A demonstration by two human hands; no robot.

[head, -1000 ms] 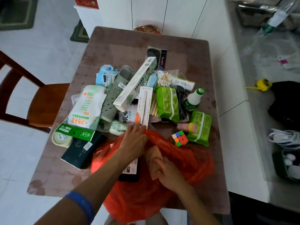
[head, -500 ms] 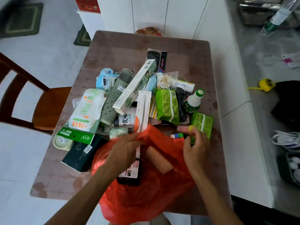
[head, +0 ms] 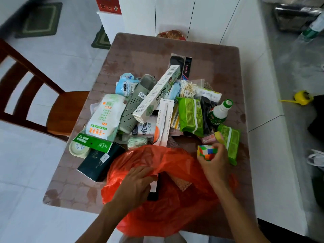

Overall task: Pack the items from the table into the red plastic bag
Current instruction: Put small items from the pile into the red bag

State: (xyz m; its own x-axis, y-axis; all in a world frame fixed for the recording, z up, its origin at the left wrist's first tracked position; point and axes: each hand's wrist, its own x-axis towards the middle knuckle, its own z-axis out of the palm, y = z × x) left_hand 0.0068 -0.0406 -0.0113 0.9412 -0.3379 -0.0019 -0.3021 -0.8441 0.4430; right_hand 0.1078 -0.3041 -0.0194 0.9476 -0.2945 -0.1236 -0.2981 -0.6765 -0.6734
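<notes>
The red plastic bag (head: 175, 211) lies open at the table's near edge. My left hand (head: 135, 185) grips its upper rim and holds the mouth open. A brown rough pad (head: 182, 184) and a dark flat box (head: 155, 192) lie inside. My right hand (head: 215, 165) grips a multicoloured puzzle cube (head: 206, 152) just past the bag's far right rim. Behind the bag is a pile of items: a long white-green box (head: 157, 95), a white tissue pack (head: 105, 116), green wipe packs (head: 191, 116), a green-capped bottle (head: 220, 111).
The brown table (head: 157, 55) has a bare far half. A dark green box (head: 100, 162) lies left of the bag. A wooden chair (head: 52, 111) stands at the left. White cabinets are behind, and a grey counter (head: 298, 71) with a yellow tape measure (head: 303, 97) runs along the right.
My right hand let go of the brown pad inside the bag, reached right to the puzzle cube and took hold of it. My left hand slid nearer along the bag's rim.
</notes>
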